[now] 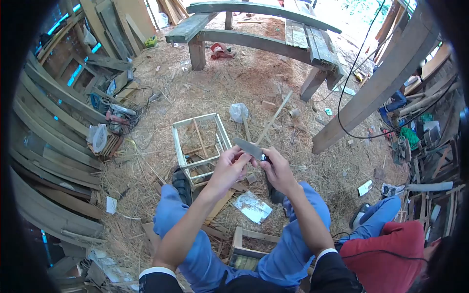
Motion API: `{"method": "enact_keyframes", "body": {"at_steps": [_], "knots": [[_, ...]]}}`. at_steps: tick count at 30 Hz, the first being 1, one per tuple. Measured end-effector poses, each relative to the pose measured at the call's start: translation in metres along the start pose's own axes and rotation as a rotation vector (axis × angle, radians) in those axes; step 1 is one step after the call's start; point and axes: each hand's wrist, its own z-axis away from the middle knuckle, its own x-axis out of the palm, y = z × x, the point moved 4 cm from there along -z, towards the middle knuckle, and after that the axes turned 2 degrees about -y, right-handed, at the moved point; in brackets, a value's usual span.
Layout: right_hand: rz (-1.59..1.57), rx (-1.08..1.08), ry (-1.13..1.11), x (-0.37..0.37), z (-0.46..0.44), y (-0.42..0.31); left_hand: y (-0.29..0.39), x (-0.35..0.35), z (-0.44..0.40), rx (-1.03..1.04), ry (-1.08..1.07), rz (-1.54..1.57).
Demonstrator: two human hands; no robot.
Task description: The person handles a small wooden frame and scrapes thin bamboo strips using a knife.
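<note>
My right hand (277, 171) is closed around the dark handle of a knife (248, 147), whose broad grey blade points left and away from me. My left hand (231, 168) is pinched just below the blade, and its fingertips hide what is between them. A long thin wooden strip (275, 117) runs from beyond the blade down towards my fingers. I cannot tell whether it is held or lies on the ground. Left of the hands stands a pale wooden frame (179, 146) with loose sticks inside.
Between my legs are a shiny sheet (252, 207) and a small wooden box frame (238, 241). A person in a red shirt (391, 249) sits close at right. A thick slanted post (376, 88) stands ahead right, a wooden bench (254, 41) further off. Planks (53, 146) line the left.
</note>
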Motion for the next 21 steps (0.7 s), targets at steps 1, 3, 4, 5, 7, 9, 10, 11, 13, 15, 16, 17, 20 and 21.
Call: {"method": "enact_keyframes", "body": {"at_steps": [1, 3, 4, 5, 7, 9, 10, 11, 13, 15, 16, 17, 20, 21], "knots": [[-0.014, -0.021, 0.004, -0.001, -0.001, -0.002, -0.002, 0.001, -0.002, -0.014, 0.001, -0.034], [-0.075, -0.05, 0.046, 0.001, -0.001, 0.0, -0.007, 0.002, -0.005, -0.017, 0.024, 0.024], [0.004, -0.089, 0.061, -0.001, -0.002, 0.002, -0.01, 0.004, -0.005, -0.026, 0.029, 0.051], [0.084, -0.124, 0.081, -0.003, -0.003, 0.004, -0.012, 0.006, -0.006, -0.03, 0.024, 0.093], [0.21, -0.153, 0.109, -0.013, -0.008, 0.001, -0.014, 0.006, -0.008, -0.039, 0.005, 0.171], [0.297, -0.148, 0.102, -0.022, -0.01, -0.004, -0.017, 0.006, -0.009, -0.01, 0.004, 0.107], [0.271, -0.145, 0.11, -0.021, -0.01, -0.004, -0.02, 0.005, -0.01, 0.004, 0.005, 0.078], [0.246, -0.143, 0.117, -0.018, -0.009, -0.004, -0.023, 0.002, -0.011, 0.041, 0.003, 0.043], [0.222, -0.162, 0.121, -0.017, -0.008, -0.003, -0.024, 0.002, -0.01, 0.062, 0.022, -0.005], [0.214, -0.198, 0.111, -0.014, -0.009, -0.003, -0.027, -0.001, -0.004, 0.072, 0.031, -0.018], [0.221, -0.199, 0.094, -0.013, -0.009, -0.004, -0.027, -0.001, -0.003, 0.077, 0.028, -0.008], [0.228, -0.201, 0.078, -0.015, -0.01, -0.005, -0.027, -0.002, -0.002, 0.083, 0.025, 0.001], [0.252, -0.227, 0.067, -0.018, -0.015, -0.005, -0.023, 0.003, 0.001, 0.064, 0.012, 0.034], [0.263, -0.228, 0.069, -0.018, -0.016, -0.003, -0.018, 0.005, 0.002, 0.031, -0.014, 0.043]]}}
